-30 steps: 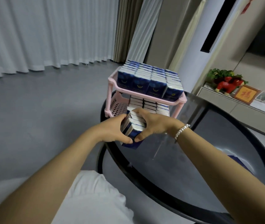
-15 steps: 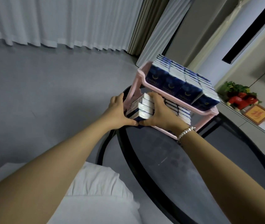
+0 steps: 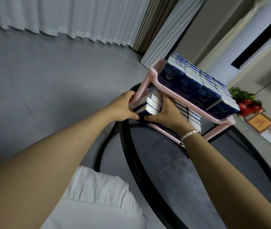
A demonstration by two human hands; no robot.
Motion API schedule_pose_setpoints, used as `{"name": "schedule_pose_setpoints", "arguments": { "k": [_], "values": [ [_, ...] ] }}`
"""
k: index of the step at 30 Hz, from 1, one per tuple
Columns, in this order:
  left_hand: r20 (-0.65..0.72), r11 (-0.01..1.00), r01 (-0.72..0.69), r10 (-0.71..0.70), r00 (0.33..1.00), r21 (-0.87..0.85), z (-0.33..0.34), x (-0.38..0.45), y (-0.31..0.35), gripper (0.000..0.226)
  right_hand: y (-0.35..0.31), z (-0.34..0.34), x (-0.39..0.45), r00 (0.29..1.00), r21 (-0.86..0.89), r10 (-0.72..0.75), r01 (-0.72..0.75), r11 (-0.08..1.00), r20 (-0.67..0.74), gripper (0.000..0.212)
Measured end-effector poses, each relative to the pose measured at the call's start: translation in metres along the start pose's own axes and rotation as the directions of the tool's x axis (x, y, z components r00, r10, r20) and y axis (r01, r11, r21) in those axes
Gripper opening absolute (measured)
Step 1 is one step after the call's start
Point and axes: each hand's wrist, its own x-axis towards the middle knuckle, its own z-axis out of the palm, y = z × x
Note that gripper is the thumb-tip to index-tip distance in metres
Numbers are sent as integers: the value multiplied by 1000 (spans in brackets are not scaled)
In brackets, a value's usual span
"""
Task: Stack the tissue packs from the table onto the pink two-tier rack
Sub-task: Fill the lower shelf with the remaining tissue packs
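The pink two-tier rack (image 3: 149, 76) stands at the far edge of the round black glass table (image 3: 172, 162). Its top tier is filled with blue-and-white tissue packs (image 3: 195, 85). More packs (image 3: 191, 115) lie in the lower tier. A small stack of tissue packs (image 3: 149, 106) sits at the left end of the lower tier, held between both hands. My left hand (image 3: 123, 108) grips the stack's left side beside the rack's corner post. My right hand (image 3: 166, 113) grips its right side, thumb underneath, with a bead bracelet on the wrist.
Grey floor (image 3: 49, 80) lies left of the table, with white curtains (image 3: 65, 15) beyond. A low cabinet with a plant, red ornament (image 3: 248, 108) and framed picture (image 3: 260, 123) stands at the right. My white shirt (image 3: 95, 200) fills the bottom middle.
Both hands have carried the stack of packs from the table up and forward into the left end of the rack's lower tier. The camera has tilted and shifted left.
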Motion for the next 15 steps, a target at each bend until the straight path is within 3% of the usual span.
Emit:
{"name": "schedule_pose_setpoints", "arguments": {
  "k": [8,11,15],
  "values": [
    [-160,999,10,-17,987,-45,6,8,6,50,7,-8,21,995,6,102,-102,995,16,90],
    [-162,999,19,-26,986,-46,7,10,7,42,11,-5,33,987,-69,162,-161,985,9,94],
    [-181,998,30,-38,983,-46,9,14,7,39,16,-2,51,973,-39,216,-214,976,75,81]
  ]
}}
